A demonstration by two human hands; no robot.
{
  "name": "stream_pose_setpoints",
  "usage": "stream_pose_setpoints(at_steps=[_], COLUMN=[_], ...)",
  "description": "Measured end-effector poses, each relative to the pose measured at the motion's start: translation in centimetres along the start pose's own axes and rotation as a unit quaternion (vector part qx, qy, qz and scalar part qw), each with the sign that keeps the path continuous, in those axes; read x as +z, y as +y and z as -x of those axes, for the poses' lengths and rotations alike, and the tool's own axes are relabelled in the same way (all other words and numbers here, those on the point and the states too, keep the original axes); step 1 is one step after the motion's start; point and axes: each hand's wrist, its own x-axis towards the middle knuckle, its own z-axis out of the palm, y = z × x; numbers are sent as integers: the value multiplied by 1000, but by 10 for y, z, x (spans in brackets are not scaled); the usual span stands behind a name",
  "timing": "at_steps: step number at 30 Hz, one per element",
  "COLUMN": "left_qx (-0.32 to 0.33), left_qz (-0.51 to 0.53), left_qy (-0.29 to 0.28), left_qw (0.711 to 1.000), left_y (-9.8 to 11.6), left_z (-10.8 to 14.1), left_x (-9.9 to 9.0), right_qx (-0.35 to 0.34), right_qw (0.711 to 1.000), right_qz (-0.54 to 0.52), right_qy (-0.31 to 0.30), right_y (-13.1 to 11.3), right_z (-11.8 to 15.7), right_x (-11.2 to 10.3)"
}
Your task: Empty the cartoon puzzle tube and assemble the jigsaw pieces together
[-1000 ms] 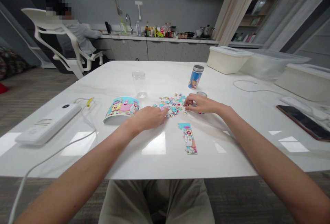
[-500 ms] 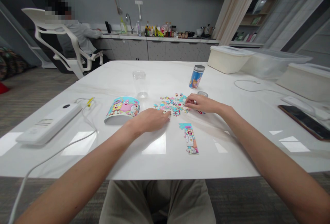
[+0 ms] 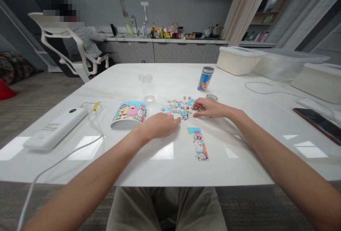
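Loose jigsaw puzzle pieces (image 3: 183, 108) lie in a colourful heap on the white table. My left hand (image 3: 163, 124) rests at the heap's near left edge, forefinger stretched toward the pieces; its other fingers are partly hidden. On the right side of the heap is my right hand (image 3: 206, 107), thumb and fingers apart over the pieces, with nothing visibly held. Nearer to me lies a joined strip of puzzle (image 3: 200, 145) showing a cartoon figure. A curled picture sheet (image 3: 129, 111) with matching cartoon characters stands left of my left hand.
Behind the heap stand a clear plastic jar (image 3: 147, 87) and a blue cartoon canister (image 3: 205, 79); a metal lid (image 3: 211, 97) lies near my right hand. A power strip (image 3: 57, 128) is left, a phone (image 3: 321, 124) right. Lidded bins (image 3: 238, 60) line the back right. A person (image 3: 87, 41) sits far left.
My right thumb has come away from its fingers, widening the gap. My left forefinger has shifted slightly right along the heap's edge. The whole view has drifted a little.
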Motion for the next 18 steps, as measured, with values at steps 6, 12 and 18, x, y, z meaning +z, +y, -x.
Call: stream_pose_setpoints(at_steps=[6, 12, 18], left_qx=[8, -38, -57], left_qz=[-5, 14, 12], left_qy=[6, -6, -11], left_qw=[1000, 999, 998], left_y=[-1, -3, -5], left_z=[1, 1, 2], left_x=[-2, -6, -6], right_qx=[1, 11, 47], right_qw=[1000, 1000, 999], right_qz=[-27, -10, 8], right_qy=[-14, 16, 18], right_y=[1, 5, 6], right_z=[0, -2, 0], right_x=[0, -1, -5])
